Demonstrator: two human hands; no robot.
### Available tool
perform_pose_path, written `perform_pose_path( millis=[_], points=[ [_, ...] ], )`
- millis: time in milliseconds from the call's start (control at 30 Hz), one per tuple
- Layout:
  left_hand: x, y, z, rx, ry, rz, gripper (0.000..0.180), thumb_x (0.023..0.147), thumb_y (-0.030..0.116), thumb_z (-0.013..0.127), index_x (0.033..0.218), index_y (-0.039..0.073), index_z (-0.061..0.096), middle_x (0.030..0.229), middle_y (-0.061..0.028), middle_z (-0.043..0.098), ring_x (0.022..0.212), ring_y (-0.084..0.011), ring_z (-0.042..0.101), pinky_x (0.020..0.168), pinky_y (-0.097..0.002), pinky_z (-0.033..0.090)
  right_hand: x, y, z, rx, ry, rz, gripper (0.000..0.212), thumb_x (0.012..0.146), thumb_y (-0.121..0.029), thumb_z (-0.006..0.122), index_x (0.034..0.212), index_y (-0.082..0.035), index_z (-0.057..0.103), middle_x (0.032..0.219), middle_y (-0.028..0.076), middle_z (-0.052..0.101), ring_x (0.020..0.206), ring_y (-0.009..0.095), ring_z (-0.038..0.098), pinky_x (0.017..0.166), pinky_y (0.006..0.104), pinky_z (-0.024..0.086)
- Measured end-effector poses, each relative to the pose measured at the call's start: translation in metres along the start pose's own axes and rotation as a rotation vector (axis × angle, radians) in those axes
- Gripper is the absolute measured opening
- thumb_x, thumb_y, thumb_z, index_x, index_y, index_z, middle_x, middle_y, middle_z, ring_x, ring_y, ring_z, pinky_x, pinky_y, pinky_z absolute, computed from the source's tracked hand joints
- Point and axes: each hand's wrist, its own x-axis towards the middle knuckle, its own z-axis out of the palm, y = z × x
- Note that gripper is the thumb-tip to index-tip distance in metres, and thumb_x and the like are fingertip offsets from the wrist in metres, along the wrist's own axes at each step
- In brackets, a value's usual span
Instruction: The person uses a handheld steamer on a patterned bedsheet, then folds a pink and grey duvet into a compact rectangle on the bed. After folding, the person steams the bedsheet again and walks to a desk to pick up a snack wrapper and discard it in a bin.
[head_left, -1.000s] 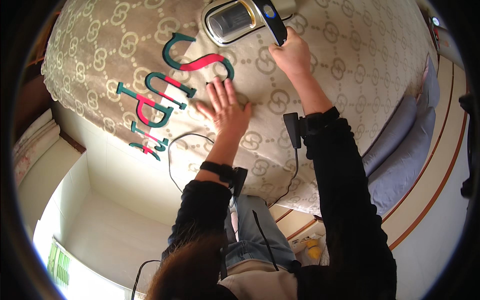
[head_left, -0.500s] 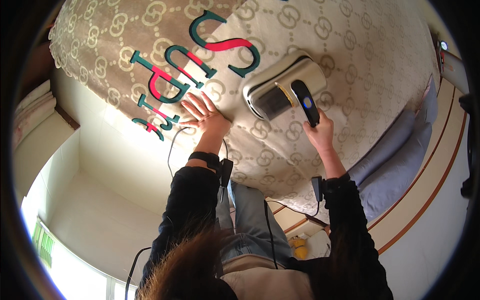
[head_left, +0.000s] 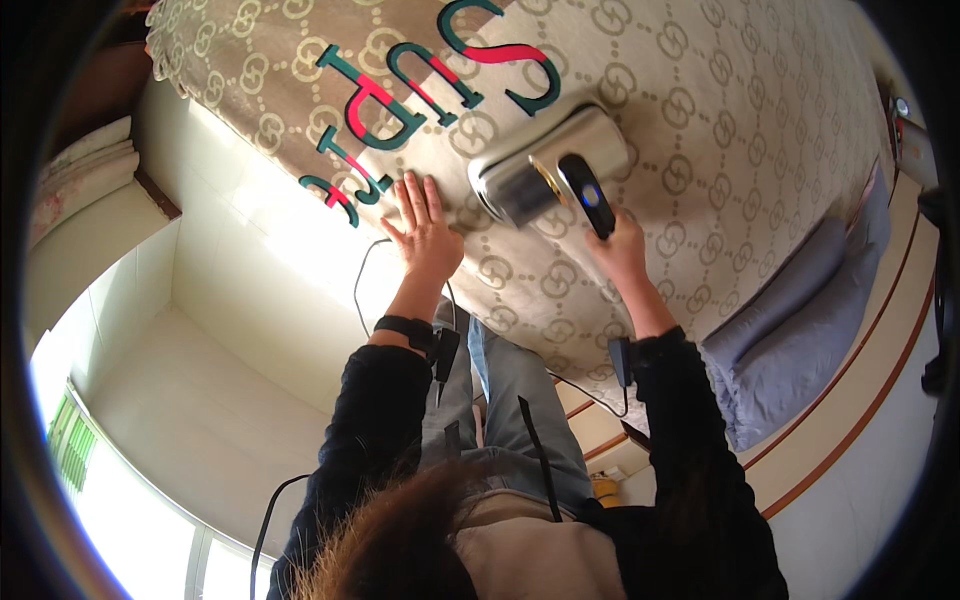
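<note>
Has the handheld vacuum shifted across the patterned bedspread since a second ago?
Yes. The handheld vacuum in the right hand has slid from beyond the large letters back toward the person, and now sits just past them.

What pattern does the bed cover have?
The bed cover is beige with interlocking rings and green-red letters; head view.

Silver handheld vacuum [head_left: 545,165] rests tilted on patterned beige bedspread [head_left: 720,130].

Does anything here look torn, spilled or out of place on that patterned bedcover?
Nothing stands out. The patterned bedcover lies smooth, the left hand pressed flat on it, while the right hand holds a handheld cleaner against it.
</note>
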Motion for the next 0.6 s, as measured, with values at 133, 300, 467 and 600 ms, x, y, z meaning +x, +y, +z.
perform_pose_path(
  millis=[133,300,467,600],
  points=[
    [-0.04,-0.038,0.011,-0.127,-0.096,-0.107,0.095,0.077,0.01,0.064,0.153,0.009,0.006,0.16,-0.0151,-0.004,0.147,-0.0373,0.0,0.106,-0.0683,0.021,-0.066,0.038,-0.006,-0.152,-0.15,0.054,0.021,0.071,-0.015,0.067,0.09,-0.007,0.063,0.073,0.016,0.065,0.073,0.038,0.064,0.063,0.0448,0.051],
    [-0.048,-0.071,0.019,-0.3,-0.065,-0.071,0.075,0.076,0.0,0.05,0.148,0.01,0.029,0.159,-0.0095,0.013,0.142,-0.0344,0.024,0.105,-0.0423,0.039,-0.03,-0.026,0.048,0.023,0.069,-0.089,0.023,0.072,-0.019,0.067,0.091,-0.008,0.064,0.071,0.015,0.065,0.07,0.036,0.065,0.062,0.0443,0.051],
    [-0.014,-0.094,-0.01,-0.476,0.274,-0.218,0.039,0.077,0.002,0.048,0.111,0.001,0.066,0.111,-0.0213,0.065,0.103,-0.0372,0.063,0.092,-0.039,0.049,0.027,-0.131,0.087,0.118,0.009,-0.065,0.027,0.074,-0.023,0.068,0.087,-0.002,0.057,0.071,0.018,0.065,0.072,0.037,0.066,0.065,0.0464,0.053],
    [0.043,-0.099,-0.08,-0.574,0.526,-0.05,0.027,0.078,0.007,0.054,0.099,0.001,0.071,0.095,-0.0194,0.07,0.091,-0.0311,0.068,0.084,-0.0353,0.052,0.012,-0.108,0.071,0.036,-0.085,0.018,0.03,0.074,-0.019,0.068,0.095,-0.003,0.054,0.077,0.017,0.067,0.075,0.036,0.066,0.065,0.0465,0.053]
  ],
)
